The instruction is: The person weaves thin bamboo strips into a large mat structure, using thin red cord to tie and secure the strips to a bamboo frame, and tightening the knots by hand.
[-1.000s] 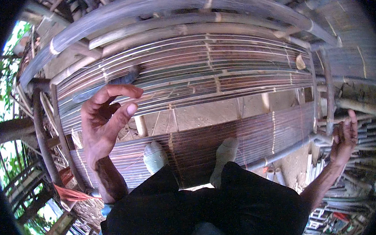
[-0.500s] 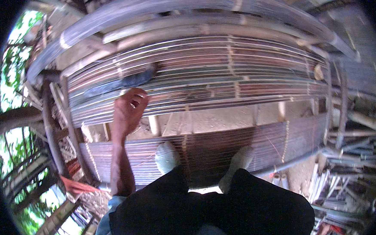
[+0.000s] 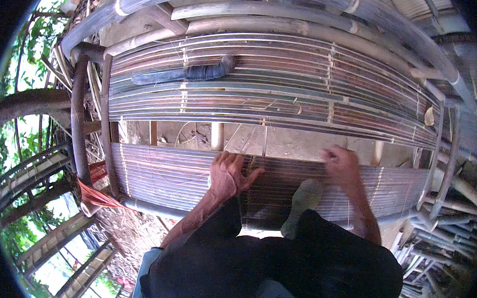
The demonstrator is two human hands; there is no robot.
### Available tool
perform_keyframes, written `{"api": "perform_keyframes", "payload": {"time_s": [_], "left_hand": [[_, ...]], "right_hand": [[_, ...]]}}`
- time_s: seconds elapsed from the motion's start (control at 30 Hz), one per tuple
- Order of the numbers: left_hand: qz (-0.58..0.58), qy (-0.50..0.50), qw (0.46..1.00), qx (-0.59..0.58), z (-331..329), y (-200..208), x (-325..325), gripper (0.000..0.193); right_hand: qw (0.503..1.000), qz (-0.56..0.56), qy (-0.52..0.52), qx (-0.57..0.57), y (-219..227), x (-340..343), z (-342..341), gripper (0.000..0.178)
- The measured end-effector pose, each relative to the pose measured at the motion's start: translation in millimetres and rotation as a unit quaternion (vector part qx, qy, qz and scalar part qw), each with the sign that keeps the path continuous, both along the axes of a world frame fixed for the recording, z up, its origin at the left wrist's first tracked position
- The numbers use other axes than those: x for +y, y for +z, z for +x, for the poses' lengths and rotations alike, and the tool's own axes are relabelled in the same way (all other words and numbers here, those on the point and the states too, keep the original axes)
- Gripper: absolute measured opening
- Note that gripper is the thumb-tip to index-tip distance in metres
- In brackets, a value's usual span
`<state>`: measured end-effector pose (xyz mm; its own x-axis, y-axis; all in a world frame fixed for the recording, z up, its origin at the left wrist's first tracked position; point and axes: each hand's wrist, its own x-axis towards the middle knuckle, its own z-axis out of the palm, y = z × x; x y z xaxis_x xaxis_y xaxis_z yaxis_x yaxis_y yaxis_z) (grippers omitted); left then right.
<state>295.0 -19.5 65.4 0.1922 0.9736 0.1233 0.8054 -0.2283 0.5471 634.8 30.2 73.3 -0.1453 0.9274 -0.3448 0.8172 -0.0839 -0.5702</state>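
Observation:
My left hand (image 3: 230,173) rests on the far edge of the near slatted bamboo panel (image 3: 160,171). Its thumb stands out to the right, the fingertips lie at the edge, and I see nothing held. Over the right half of the same panel is my right hand (image 3: 342,165), its fingers bent and smeared by motion; whether it holds anything is unclear. A curved knife (image 3: 183,73) with a dark wrapped handle lies on the far slatted panel (image 3: 275,85), away from both hands. My right foot (image 3: 306,197), in a pale covering, stands on the near panel.
Thick bamboo poles (image 3: 257,24) run along the far side. A brown dry scrap (image 3: 429,115) sits at the far panel's right end. Red-orange cloth (image 3: 96,194) hangs at the left corner. Cut bamboo pieces (image 3: 439,254) are heaped at the right. Bare ground shows between the panels.
My left hand has come down from beside the knife to the near panel's edge. My right hand has come into view over that panel. The view has shifted, and the knife still lies there.

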Motion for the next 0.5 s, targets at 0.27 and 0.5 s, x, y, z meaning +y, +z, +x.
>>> {"api": "perform_keyframes", "payload": {"time_s": [0.27, 0.5], "left_hand": [[-0.045, -0.015, 0.999, 0.018, 17, -19, -7, 0.024], [-0.396, 0.089, 0.886, -0.225, -3, 19, -8, 0.023]], "right_hand": [[0.987, 0.003, 0.068, 0.143, -25, 28, -129, 0.021], [0.978, -0.044, 0.016, 0.203, -9, 17, -35, 0.021]]}}
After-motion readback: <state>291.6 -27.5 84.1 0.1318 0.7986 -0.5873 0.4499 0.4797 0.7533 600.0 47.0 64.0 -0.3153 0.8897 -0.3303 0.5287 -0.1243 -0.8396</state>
